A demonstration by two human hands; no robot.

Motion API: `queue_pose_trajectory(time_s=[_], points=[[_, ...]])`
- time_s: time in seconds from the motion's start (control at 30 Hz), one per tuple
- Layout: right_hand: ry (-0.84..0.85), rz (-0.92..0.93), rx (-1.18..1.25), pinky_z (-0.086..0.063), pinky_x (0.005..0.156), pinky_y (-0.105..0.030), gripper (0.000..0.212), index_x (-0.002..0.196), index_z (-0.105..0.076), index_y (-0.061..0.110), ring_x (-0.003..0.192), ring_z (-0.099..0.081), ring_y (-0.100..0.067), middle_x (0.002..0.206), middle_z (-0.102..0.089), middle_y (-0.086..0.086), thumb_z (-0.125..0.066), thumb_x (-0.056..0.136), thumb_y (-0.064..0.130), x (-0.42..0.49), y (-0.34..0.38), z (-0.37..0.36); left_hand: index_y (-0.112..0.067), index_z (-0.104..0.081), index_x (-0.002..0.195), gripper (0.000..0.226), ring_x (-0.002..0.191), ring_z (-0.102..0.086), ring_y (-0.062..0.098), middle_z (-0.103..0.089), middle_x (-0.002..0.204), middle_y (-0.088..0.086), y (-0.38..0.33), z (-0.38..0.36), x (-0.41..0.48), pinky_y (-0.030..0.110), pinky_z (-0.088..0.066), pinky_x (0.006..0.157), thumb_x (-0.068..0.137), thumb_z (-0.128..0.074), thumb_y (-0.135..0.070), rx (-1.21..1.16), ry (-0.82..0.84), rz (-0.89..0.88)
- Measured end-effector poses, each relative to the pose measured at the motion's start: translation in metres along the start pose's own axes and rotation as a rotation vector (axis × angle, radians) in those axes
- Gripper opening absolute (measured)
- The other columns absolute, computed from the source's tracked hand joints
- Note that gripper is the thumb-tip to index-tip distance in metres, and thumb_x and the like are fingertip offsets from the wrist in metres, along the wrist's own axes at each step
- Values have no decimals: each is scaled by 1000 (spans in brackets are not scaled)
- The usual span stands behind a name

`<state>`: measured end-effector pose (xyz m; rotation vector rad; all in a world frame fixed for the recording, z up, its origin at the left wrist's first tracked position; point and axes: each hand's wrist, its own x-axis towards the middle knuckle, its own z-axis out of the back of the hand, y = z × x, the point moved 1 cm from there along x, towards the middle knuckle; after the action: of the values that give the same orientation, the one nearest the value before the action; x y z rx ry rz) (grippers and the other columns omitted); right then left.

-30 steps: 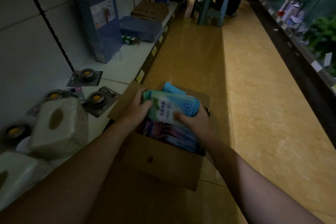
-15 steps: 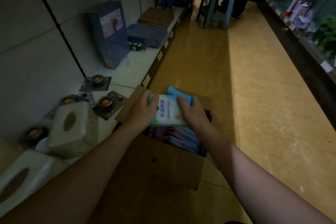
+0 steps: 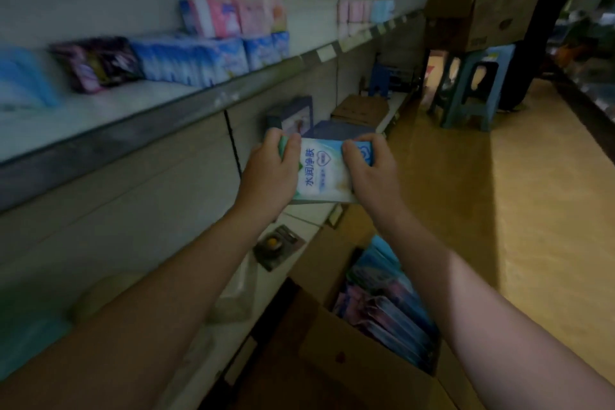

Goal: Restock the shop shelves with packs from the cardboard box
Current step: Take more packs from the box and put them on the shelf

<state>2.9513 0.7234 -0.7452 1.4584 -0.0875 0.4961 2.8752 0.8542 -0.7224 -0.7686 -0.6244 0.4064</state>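
Note:
I hold a pale green and white pack [image 3: 324,173] with blue lettering in mid-air, in front of the shelving. My left hand [image 3: 269,176] grips its left end and my right hand [image 3: 369,176] grips its right end. Below them the open cardboard box [image 3: 349,373] stands on the floor, with several blue and pink packs [image 3: 386,306] standing in it. The upper shelf [image 3: 139,136] runs along the left and carries blue, pink and dark packs [image 3: 199,56].
The lower shelf [image 3: 303,220] holds a small carded item [image 3: 276,245], blue boxes [image 3: 296,115] and a flat carton [image 3: 361,110]. Ahead, a cardboard box [image 3: 479,13] rests on a blue plastic stool [image 3: 472,90]. Yellow floor [image 3: 499,210] stretches to the right.
Both hands have lifted the pack up out of the box to the height between the two shelves. My view has swung up, bringing the upper shelf into sight.

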Motion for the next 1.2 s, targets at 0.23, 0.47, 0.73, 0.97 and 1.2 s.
queue_pose_trajectory(time_s=[0.23, 0.47, 0.73, 0.97, 1.2], points=[[60, 236, 39, -42, 45, -14, 20, 97, -48, 14, 57, -58, 3, 74, -57, 4, -49, 98, 34, 23, 95, -51, -26, -43, 98, 30, 88, -61, 20, -59, 103, 7, -35, 102, 15, 33, -49, 75, 87, -48, -54, -1, -220, -51], [250, 323, 112, -53, 66, -34, 15, 104, -43, 23, 77, -64, -15, 92, -63, -3, -48, 98, 35, 35, 151, -118, -23, -41, 117, 43, 103, -55, 25, -44, 112, 2, -42, 181, 13, 37, -45, 89, 86, -62, -44, 197, -346, -15], [750, 458, -31, -54, 72, -22, 45, 121, -39, 29, 80, -62, -11, 107, -57, 2, -66, 88, 15, 36, 191, -204, -20, -37, 114, 37, 107, -49, 30, -34, 112, 5, 2, 253, 14, 32, -36, 86, 89, -62, -31, 275, -554, 157], [953, 378, -114, -50, 69, -15, 42, 118, -35, 26, 88, -59, -9, 115, -58, -5, -61, 91, 8, 40, 174, -277, -12, -31, 134, 53, 124, -35, 39, -26, 138, 19, 37, 265, 24, 44, -36, 99, 90, -57, -25, 737, -382, 316], [972, 473, -219, -45, 82, -15, 43, 121, -36, 28, 108, -52, -16, 129, -46, -4, -63, 91, 14, 46, 179, -323, 4, -6, 148, 68, 145, 0, 39, -10, 155, 23, 55, 267, 43, 62, -5, 114, 96, -41, -23, 1193, -154, 367]])
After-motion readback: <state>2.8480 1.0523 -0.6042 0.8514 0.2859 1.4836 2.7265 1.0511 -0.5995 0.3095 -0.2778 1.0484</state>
